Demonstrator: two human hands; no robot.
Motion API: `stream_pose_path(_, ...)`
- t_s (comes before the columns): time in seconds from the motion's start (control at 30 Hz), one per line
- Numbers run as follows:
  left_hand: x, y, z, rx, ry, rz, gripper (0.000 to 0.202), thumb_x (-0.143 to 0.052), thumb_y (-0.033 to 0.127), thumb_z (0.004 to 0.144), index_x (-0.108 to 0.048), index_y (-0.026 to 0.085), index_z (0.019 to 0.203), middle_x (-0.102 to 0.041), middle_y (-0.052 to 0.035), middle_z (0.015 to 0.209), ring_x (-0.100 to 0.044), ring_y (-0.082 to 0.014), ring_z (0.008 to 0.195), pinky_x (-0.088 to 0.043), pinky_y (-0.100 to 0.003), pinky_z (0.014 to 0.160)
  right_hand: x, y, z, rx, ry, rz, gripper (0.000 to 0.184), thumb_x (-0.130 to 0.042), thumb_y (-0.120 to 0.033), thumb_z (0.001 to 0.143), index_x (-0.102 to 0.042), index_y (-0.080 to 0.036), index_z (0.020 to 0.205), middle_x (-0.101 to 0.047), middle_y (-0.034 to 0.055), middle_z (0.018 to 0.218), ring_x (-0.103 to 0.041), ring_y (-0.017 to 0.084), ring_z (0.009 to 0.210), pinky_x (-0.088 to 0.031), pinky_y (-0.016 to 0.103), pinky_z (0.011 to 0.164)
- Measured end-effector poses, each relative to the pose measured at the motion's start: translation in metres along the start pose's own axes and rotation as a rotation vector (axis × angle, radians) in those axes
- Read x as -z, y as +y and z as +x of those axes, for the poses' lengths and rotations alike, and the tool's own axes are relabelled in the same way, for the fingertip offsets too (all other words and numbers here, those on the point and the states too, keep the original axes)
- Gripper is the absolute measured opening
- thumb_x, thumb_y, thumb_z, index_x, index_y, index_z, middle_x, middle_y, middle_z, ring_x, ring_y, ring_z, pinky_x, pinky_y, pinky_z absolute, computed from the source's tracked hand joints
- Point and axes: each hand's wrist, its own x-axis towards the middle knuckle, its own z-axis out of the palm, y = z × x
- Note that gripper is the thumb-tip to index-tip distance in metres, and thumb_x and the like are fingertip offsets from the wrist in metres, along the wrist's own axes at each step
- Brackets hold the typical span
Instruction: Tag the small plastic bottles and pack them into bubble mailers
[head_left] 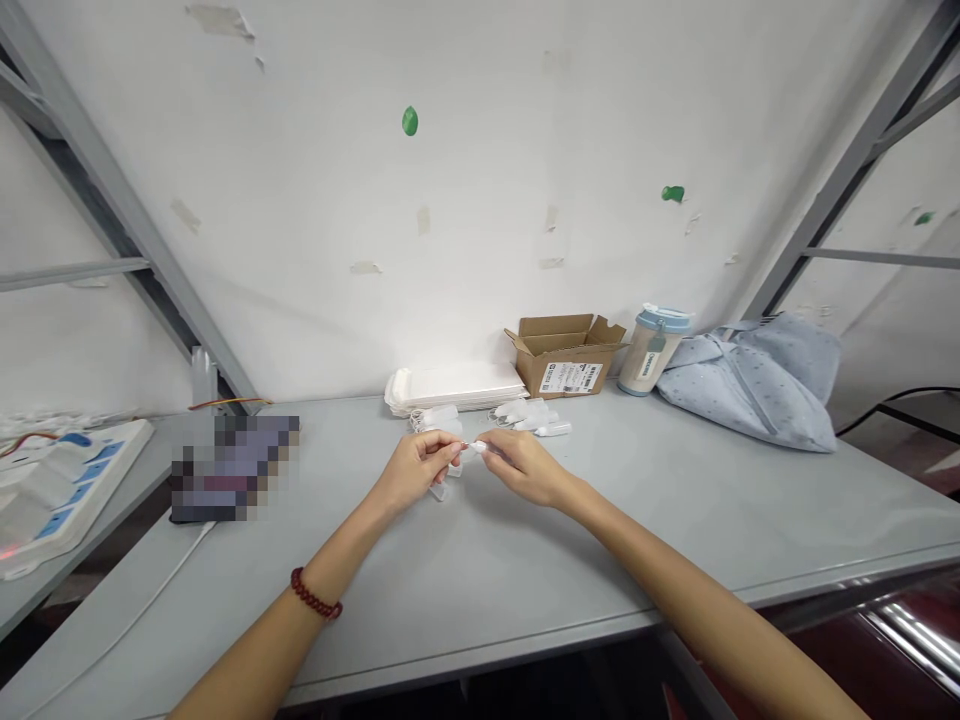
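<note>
Over the middle of the grey table, my left hand and my right hand meet with their fingertips pinched. Between them is a small white piece, gripped by my right thumb and finger; its exact kind is too small to make out. My left fingers close on a tiny reddish bit at its left end, also unclear. Several clear-white plastic pieces lie beneath and behind my left hand. Beyond my right hand rests a group of small white tube-like pieces.
A stack of white flat packs lies against the wall. Right of it stand an open cardboard box, a lidded cup and a light blue cloth bag. At left are a pixelated dark object, a white cable and a power strip.
</note>
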Motion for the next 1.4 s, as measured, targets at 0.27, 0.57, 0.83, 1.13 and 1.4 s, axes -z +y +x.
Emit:
stream_pose_path(0.27, 0.001, -0.005, 0.001, -0.026, -0.009, -0.012, 0.025, -0.061, 0.04, 0.072, -0.067, 0.017, 0.075, -0.055, 0.0007, 0.062, -0.039, -0.006, 0.044, -0.032, -0.02, 0.042, 0.0, 0.0, 0.0, -0.009, -0.001, -0.011, 0.022, -0.038, -0.02, 0.087, -0.059, -0.016, 0.09, -0.06, 0.0042, 0.076, -0.05, 0.014, 0.065, -0.037, 0.025, 0.062)
stream_pose_path(0.57, -0.001, -0.005, 0.0, -0.028, -0.004, -0.022, 0.026, -0.06, 0.04, 0.073, -0.065, 0.015, 0.076, -0.055, 0.0007, 0.062, -0.04, -0.0063, 0.045, -0.032, -0.021, 0.043, 0.0, 0.0, 0.0, -0.01, -0.003, -0.025, 0.022, -0.038, -0.02, 0.087, -0.059, -0.015, 0.09, -0.059, 0.0044, 0.075, -0.049, 0.014, 0.065, -0.037, 0.025, 0.062)
stream_pose_path(0.83, 0.0, -0.007, 0.0, -0.056, -0.024, 0.026, 0.026, -0.057, 0.04, 0.075, -0.064, 0.014, 0.079, -0.054, 0.0011, 0.063, -0.038, -0.0059, 0.045, -0.032, -0.02, 0.044, 0.0, 0.001, 0.0, 0.0, -0.008, -0.044, 0.021, -0.038, -0.019, 0.086, -0.058, -0.014, 0.086, -0.057, 0.0032, 0.071, -0.046, 0.013, 0.061, -0.035, 0.024, 0.059)
stream_pose_path(1.13, 0.003, -0.014, 0.002, -0.064, -0.04, 0.073, 0.027, -0.057, 0.039, 0.076, -0.066, 0.014, 0.082, -0.054, 0.0011, 0.065, -0.04, -0.0059, 0.046, -0.035, -0.02, 0.045, -0.004, 0.001, 0.0, 0.055, -0.014, -0.131, 0.015, -0.04, -0.017, 0.085, -0.053, -0.016, 0.076, -0.049, -0.0001, 0.063, -0.039, 0.011, 0.055, -0.029, 0.023, 0.055)
stream_pose_path(1.4, 0.001, -0.011, 0.0, -0.055, -0.032, 0.114, 0.028, -0.057, 0.039, 0.074, -0.068, 0.014, 0.08, -0.055, -0.0006, 0.066, -0.041, -0.0072, 0.049, -0.037, -0.02, 0.044, -0.005, -0.003, -0.002, 0.042, -0.047, -0.137, 0.015, -0.039, -0.016, 0.085, -0.054, -0.014, 0.081, -0.05, 0.0018, 0.067, -0.042, 0.012, 0.057, -0.031, 0.024, 0.056)
